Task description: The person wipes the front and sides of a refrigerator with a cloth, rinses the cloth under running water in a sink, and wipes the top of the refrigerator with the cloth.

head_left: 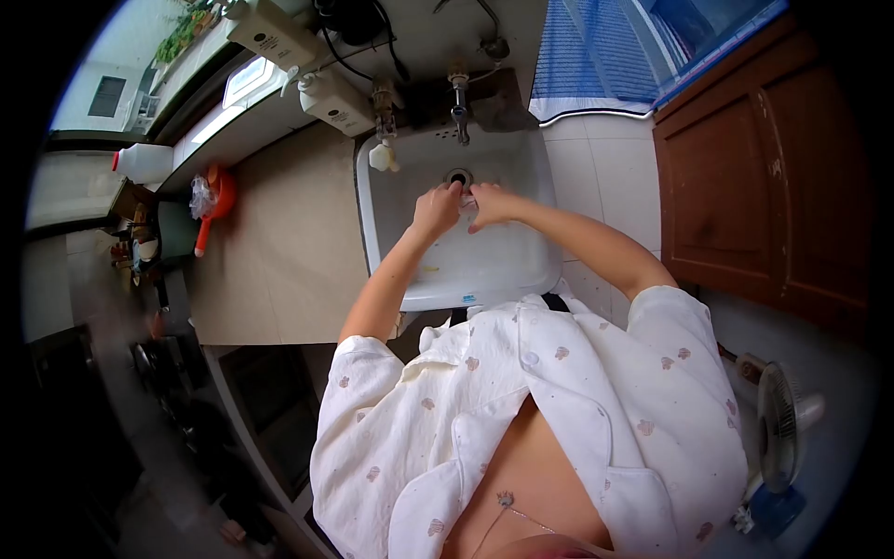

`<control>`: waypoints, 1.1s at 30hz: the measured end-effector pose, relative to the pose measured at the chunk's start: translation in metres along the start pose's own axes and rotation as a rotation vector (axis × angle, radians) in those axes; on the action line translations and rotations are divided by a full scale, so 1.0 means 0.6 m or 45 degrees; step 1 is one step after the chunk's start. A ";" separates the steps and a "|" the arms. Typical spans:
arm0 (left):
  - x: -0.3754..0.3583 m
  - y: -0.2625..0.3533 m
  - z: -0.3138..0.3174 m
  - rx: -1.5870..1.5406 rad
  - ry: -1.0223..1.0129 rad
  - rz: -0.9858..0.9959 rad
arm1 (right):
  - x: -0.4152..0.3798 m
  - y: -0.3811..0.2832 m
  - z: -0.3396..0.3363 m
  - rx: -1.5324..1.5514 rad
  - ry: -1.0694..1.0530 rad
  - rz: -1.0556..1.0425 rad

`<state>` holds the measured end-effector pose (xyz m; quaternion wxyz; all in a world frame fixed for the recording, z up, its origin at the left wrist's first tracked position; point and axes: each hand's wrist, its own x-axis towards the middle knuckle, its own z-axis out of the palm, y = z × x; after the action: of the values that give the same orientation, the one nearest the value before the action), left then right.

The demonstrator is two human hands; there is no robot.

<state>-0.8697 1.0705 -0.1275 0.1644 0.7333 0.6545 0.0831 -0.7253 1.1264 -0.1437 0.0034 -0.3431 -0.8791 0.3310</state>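
Note:
Both of my hands are over the white sink [372, 252], just in front of its drain [458, 175]. My left hand [436, 210] has its fingers bent in toward the middle. Opposite it, my right hand [495, 205] has its fingers curled, with a gap below the thumb side. A small, pale, see-through item [468, 200] shows between the fingertips of both hands; what it is cannot be made out. Behind the hands, the metal faucet [459, 107] points down over the basin.
Left of the sink is a beige counter [289, 242] with an orange dipper [222, 196]. Two white pump bottles [335, 101] stand behind it, near a white jug [146, 162]. A brown wooden cabinet [722, 172] and blue curtain [596, 61] are at right, a fan [780, 419] at lower right.

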 end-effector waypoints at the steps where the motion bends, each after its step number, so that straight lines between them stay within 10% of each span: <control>1: -0.001 0.006 -0.006 -0.001 0.000 -0.002 | 0.007 0.006 -0.001 0.396 -0.227 0.091; 4: -0.005 0.021 -0.020 0.123 0.119 0.388 | -0.004 -0.009 -0.043 1.086 -0.800 0.381; 7: -0.009 0.024 -0.024 0.094 0.168 0.530 | -0.009 -0.023 -0.040 1.130 -0.730 0.468; 15: -0.022 0.032 0.010 -0.041 0.082 -0.092 | -0.014 -0.035 -0.010 -0.193 0.003 0.056; 28: -0.054 0.041 0.047 -0.845 0.179 -0.327 | -0.006 0.000 0.029 -0.409 0.317 -0.506; 30: -0.054 0.033 0.041 -1.787 -0.362 -0.795 | -0.004 0.007 0.031 -0.449 0.379 -0.613; 33: -0.058 0.027 0.030 -2.125 -0.559 -0.763 | -0.010 0.012 0.037 -0.437 0.508 -0.590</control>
<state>-0.8532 1.0321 -0.1352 0.7768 0.1750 0.4988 0.3421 -0.7217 1.1137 -0.1638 0.1925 -0.1879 -0.9584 0.0953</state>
